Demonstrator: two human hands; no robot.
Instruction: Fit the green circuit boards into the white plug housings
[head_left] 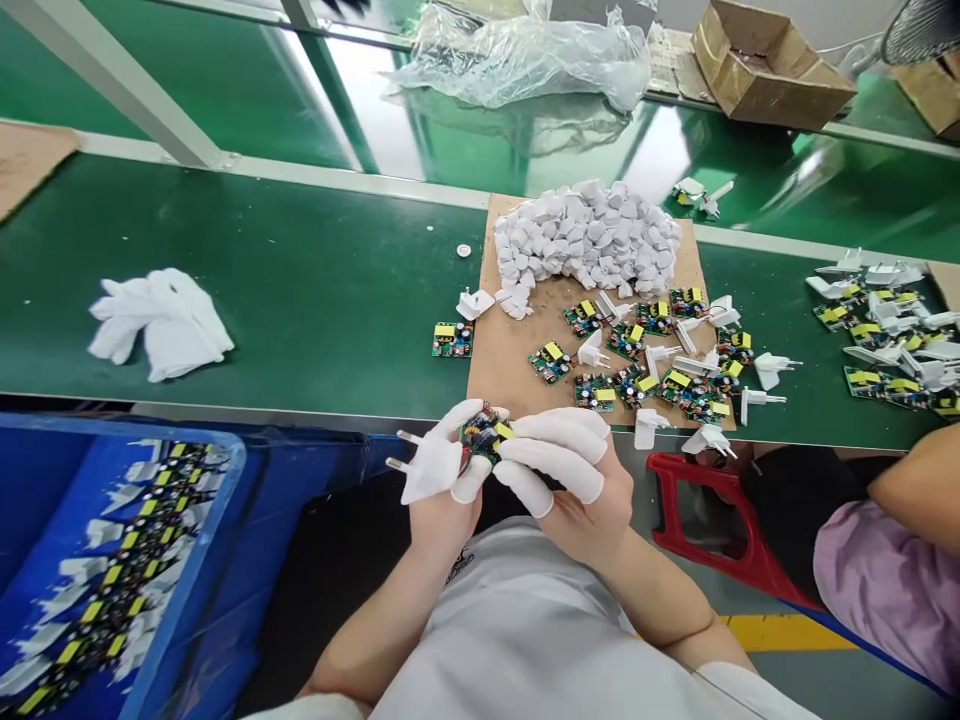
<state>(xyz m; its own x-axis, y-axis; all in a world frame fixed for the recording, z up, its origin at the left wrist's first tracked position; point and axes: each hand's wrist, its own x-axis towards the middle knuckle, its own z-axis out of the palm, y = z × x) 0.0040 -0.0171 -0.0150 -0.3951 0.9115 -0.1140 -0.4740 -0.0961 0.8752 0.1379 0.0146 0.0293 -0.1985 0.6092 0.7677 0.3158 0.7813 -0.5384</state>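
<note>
Between my two hands, in front of the bench edge, is a small circuit board (484, 436) with yellow and dark parts. A white two-pin plug piece (433, 468) hangs beside it, over my left hand (459, 470). White finger cots cover the fingertips of both hands. My left fingers pinch the board from its left side. My right hand (566, 465) presses its fingers together on the board's right edge. More circuit boards with plug pieces (550, 361) lie on a brown cardboard sheet (510, 350), below a heap of small white pieces (589, 235).
At left stands a blue bin (232, 480) holding rows of boards with plugs. White gloves (161, 322) lie on the green bench (337, 300). More boards (892, 335) are piled at right, near another person's arm (919, 485) and a red stool (705, 510). A cardboard box (772, 85) stands behind.
</note>
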